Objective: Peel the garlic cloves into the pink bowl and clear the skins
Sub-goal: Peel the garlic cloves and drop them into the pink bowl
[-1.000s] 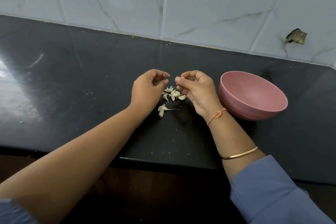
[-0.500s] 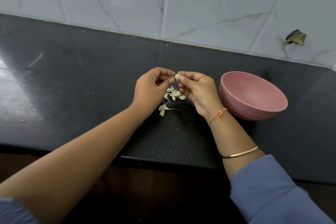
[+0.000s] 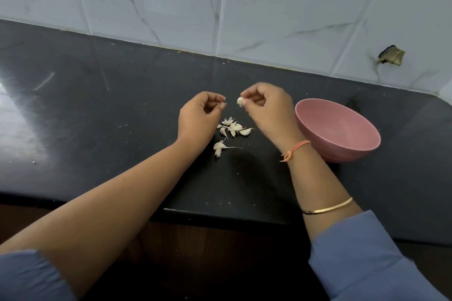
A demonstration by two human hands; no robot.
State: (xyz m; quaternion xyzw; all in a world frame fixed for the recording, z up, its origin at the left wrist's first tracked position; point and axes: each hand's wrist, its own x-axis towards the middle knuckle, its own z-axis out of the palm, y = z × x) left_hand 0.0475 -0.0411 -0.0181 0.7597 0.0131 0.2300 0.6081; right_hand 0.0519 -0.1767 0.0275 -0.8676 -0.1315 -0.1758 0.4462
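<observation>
1. Right hand (image 3: 266, 107): raised above the tabletop (image 3: 97, 110), fingers curled in. Thumb and fingertips pinch one pale garlic clove (image 3: 240, 101) at the hand's left edge.
2. Left hand (image 3: 198, 117): just beside the right and level with it, with a narrow gap between the two. Fingers are curled, thumb and forefinger tips drawn close; nothing shows between them. It does not touch the held clove.
3. Loose garlic cluster (image 3: 233, 127): several cloves and bits of skin lie on the black tabletop, below and between the two hands. Cloves and skins are too small to tell apart.
4. One more clove with a long thin tail (image 3: 219, 146) lies a little nearer the person, apart from the cluster.
5. Pink bowl (image 3: 342, 156): upright on the tabletop, just right of the right wrist, near the garlic. Its inside reads pale and blurred; contents cannot be told.
6. Right forearm carries an orange thread band (image 3: 296, 149) at the wrist and a gold bangle (image 3: 327, 208) further up. Blue sleeves (image 3: 362, 259) are pushed back on both arms.
7. Background: a grey-veined tiled wall (image 3: 269, 7) behind the tabletop, with a broken patch (image 3: 391, 55) in a tile at the right.
</observation>
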